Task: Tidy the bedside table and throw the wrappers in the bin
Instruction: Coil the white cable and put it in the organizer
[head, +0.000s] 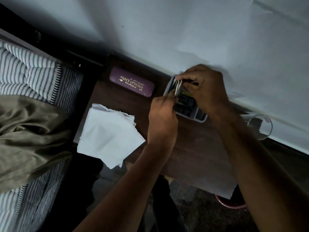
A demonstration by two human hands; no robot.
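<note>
On the dark wooden bedside table [197, 148] a grey divided organiser tray [199, 117] stands against the wall. Both hands meet over its left end. My right hand [205, 87] and my left hand [161, 114] together grip a coiled white cable [177, 85] just above the tray. A purple spectacle case [132, 84] with gold lettering lies at the table's back left. A stack of white paper tissues [108, 133] lies at the front left, overhanging the table edge.
A clear drinking glass [260, 126] lies on its side at the table's right, by the wall. A bed with striped bedding [25, 76] and an olive cloth [30, 134] is to the left. A pink bin rim [229, 204] shows on the floor below.
</note>
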